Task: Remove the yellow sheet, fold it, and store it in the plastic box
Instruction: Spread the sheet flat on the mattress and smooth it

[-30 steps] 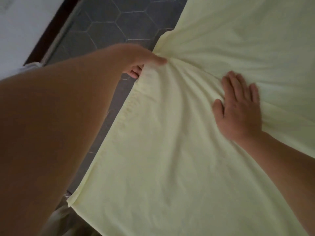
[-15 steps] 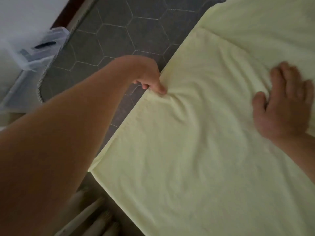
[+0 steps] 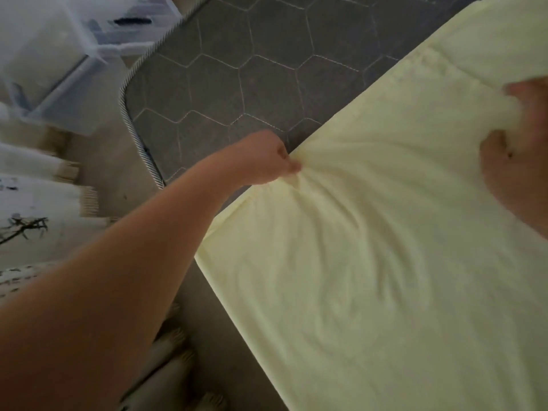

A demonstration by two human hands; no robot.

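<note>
1. The left hand (image 3: 267,158) pinches the edge of the yellow sheet (image 3: 370,262); the right hand (image 3: 519,173), blurred, clutches a bunch of it.
2. The sheet covers only part of the grey quilted mattress (image 3: 252,69); pull both grips evenly.
3. The plastic box (image 3: 68,93) stands near the mattress corner.

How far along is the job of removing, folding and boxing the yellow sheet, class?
Done: the yellow sheet is off part of the grey quilted mattress, which lies bare. In hand: the left hand pinches the sheet's edge; the right hand grips bunched fabric. Left: folding it and storing it in the plastic box, which stands apart beyond the mattress corner.
</note>
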